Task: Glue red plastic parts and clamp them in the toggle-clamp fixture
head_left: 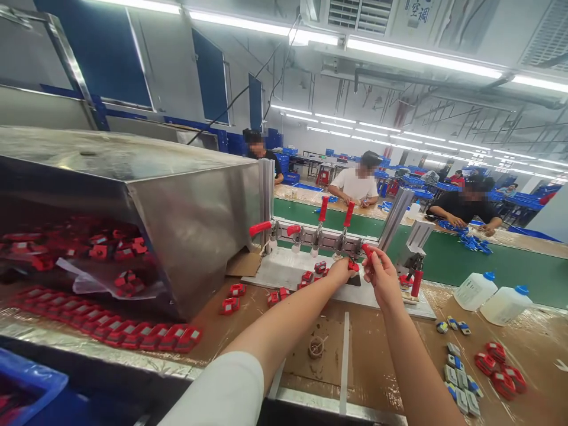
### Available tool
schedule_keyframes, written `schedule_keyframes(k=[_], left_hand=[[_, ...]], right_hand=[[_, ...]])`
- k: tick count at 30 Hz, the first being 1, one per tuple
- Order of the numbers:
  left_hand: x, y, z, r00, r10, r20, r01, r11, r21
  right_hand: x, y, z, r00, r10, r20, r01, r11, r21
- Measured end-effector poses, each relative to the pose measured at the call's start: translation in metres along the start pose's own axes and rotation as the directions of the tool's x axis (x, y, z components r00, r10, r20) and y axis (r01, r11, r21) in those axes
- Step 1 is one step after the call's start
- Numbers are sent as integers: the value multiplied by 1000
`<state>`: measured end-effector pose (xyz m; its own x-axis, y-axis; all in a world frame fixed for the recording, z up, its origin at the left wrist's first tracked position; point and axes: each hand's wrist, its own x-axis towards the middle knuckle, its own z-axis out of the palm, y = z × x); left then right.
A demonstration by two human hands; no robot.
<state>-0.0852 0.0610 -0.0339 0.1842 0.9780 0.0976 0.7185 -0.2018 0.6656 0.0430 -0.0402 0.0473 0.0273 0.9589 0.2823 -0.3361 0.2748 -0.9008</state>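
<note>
My right hand is closed around the red handle of the rightmost toggle clamp on a metal fixture rail. Beside it, my left hand pinches a small red plastic part at the fixture's base, below the clamps. Its fingertips are partly hidden. Two other clamp handles, including this red upright one, point up, while two on the left lie nearly level. Several red parts rest on the base plate left of my left hand.
At left stands a metal hood with red parts inside and a row of red parts before it. On the right are white bottles, grey-blue pieces and red parts. Co-workers sit beyond the green belt.
</note>
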Motion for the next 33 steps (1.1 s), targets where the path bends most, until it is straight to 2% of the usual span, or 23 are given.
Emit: schedule_keyframes(k=[6, 14, 22, 29, 33], left_hand=[[3, -6, 5, 999, 28, 29, -28, 999, -20], [13, -19, 5, 997, 53, 64, -49, 997, -55], [13, -22, 1, 990, 87, 111, -81, 995, -57], [16, -24, 2, 989, 85, 125, -80, 996, -44], [15, -23, 0, 988, 84, 133, -81, 996, -23]], right_hand=[[0, -6, -6, 991, 107, 83, -102, 993, -64], [-9, 7, -18, 983, 137, 125, -121, 985, -123], [-13, 28, -28, 987, 61, 147, -30, 978, -204], [-13, 71, -42, 986, 9, 169, 41, 956, -289], [-14, 91, -47, 983, -77, 166, 142, 893, -428]])
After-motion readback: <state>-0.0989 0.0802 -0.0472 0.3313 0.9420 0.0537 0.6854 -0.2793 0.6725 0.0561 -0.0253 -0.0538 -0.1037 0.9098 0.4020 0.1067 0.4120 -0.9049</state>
